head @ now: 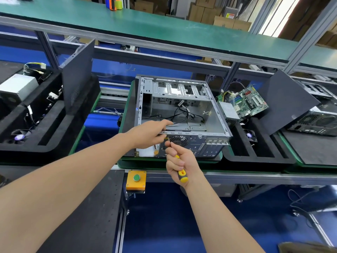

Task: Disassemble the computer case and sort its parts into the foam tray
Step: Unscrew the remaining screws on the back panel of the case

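Open grey sheet-steel computer case (200, 115): left hand (151, 133) grips its rear rim, right hand (180, 161) clenches a yellow-black screwdriver (182, 173). Shell likely light, stiff, sharp-edged; hold by the folded rims.

L hand (151, 133) pinching, R hand (180, 161) gripping

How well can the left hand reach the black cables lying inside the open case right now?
Probably yes. The left hand pinches the near edge of the computer case, whose side is open, and the black cables lie just beyond it with nothing over them. It must first release the edge.
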Action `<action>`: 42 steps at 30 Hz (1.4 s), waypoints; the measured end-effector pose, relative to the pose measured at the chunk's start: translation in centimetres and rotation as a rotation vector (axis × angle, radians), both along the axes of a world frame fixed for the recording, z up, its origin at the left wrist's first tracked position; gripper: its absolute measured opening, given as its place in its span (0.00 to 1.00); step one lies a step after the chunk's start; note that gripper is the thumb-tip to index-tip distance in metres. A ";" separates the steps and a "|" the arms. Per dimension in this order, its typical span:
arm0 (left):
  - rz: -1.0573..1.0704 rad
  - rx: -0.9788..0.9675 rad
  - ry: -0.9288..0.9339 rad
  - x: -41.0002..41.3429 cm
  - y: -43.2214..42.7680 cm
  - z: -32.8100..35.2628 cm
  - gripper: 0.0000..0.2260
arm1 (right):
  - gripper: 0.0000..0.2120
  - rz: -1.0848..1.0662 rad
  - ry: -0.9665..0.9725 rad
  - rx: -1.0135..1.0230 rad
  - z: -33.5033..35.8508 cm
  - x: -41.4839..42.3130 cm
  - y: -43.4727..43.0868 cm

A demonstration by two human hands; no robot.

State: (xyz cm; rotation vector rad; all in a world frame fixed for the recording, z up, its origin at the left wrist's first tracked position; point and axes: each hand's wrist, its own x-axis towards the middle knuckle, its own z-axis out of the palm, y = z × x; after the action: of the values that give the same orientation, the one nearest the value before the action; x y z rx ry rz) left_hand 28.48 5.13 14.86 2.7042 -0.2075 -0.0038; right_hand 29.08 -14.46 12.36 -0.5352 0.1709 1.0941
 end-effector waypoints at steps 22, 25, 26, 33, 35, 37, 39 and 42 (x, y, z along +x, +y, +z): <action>-0.056 0.028 -0.049 0.2 -0.1 0.1 0.17 | 0.12 0.043 -1.086 -1.031 1.2 -0.2 1.0; -0.050 0.046 -0.044 0.2 -0.1 0.1 0.17 | 0.13 0.053 -0.532 -0.589 1.3 0.4 0.2; -0.050 0.052 -0.043 0.2 0.0 0.0 0.17 | 0.13 0.051 -0.420 -0.463 1.2 0.5 0.0; -0.068 0.057 -0.052 0.3 0.2 -0.1 0.17 | 0.12 0.030 0.196 0.199 -0.3 -0.4 -0.5; -0.070 0.057 -0.052 0.3 0.2 -0.1 0.17 | 0.11 0.011 0.073 0.049 0.0 -0.4 -0.1; -0.070 0.054 -0.055 0.3 0.1 -0.1 0.17 | 0.09 0.021 -0.171 -0.204 0.7 -0.2 0.0; -0.072 0.054 -0.052 0.3 0.1 -0.1 0.17 | 0.09 0.053 -0.556 -0.527 1.2 -0.1 0.2; -0.083 0.049 -0.049 0.4 0.1 -0.1 0.17 | 0.09 0.121 -1.289 -1.122 1.5 -0.6 0.4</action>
State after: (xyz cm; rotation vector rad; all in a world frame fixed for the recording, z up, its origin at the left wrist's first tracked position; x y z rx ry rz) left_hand 28.85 5.20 14.80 2.7449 -0.3382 0.0331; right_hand 28.44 -14.04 13.84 -2.1581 -0.4275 0.4931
